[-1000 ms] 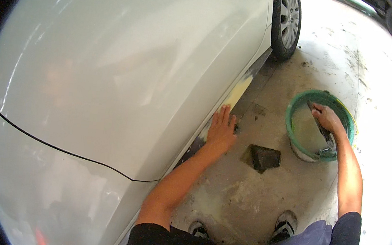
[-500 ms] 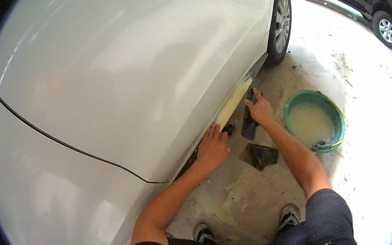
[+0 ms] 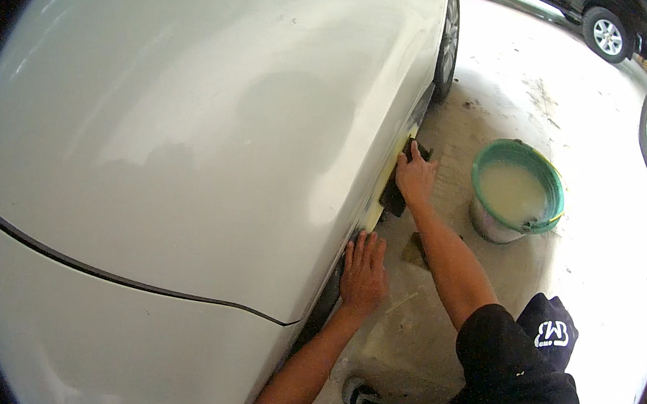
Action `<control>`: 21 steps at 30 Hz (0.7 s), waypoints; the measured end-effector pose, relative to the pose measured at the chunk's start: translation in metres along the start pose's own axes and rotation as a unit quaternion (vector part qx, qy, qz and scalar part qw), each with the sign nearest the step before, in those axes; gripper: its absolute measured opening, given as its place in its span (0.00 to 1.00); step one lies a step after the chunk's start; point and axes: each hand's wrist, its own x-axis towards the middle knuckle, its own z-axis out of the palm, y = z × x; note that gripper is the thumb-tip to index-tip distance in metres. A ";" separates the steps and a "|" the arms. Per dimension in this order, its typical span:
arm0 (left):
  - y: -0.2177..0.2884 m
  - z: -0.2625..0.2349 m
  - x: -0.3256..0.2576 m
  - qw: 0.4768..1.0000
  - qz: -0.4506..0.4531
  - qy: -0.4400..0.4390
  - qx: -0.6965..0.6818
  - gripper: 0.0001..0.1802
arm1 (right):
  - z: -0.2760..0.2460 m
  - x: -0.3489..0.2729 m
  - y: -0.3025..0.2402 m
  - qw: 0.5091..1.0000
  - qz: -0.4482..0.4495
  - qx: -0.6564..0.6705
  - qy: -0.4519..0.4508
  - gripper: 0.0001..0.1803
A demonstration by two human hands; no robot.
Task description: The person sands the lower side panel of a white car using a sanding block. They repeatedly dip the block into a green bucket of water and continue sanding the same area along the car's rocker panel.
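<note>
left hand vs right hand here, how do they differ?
The left hand lies flat and empty on the lower edge of the white car panel; the right hand presses a dark block against the yellowish patch farther along. The left hand is nearer the person, the right hand nearer the green bucket. Both are bare and touch the same sill.

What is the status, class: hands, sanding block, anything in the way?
Left hand flat on white car panel. Right hand pressing dark sanding block on yellowish patch. Green bucket beside, not obstructing.
</note>
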 end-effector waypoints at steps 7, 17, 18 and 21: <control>0.008 0.005 -0.001 1.000 -0.010 0.007 -0.013 0.32 | -0.002 -0.007 -0.024 1.000 0.007 0.002 0.001 0.29; 0.010 0.011 -0.002 0.995 -0.006 0.078 -0.066 0.31 | 0.008 0.017 -0.004 1.000 -0.016 -0.013 0.018 0.28; 0.010 0.007 0.000 0.994 -0.010 0.078 -0.078 0.31 | 0.006 0.023 -0.009 1.000 -0.005 -0.007 0.019 0.28; 0.001 0.004 -0.004 0.996 -0.033 0.053 -0.056 0.31 | 0.011 -0.011 -0.026 1.000 -0.013 -0.006 -0.013 0.29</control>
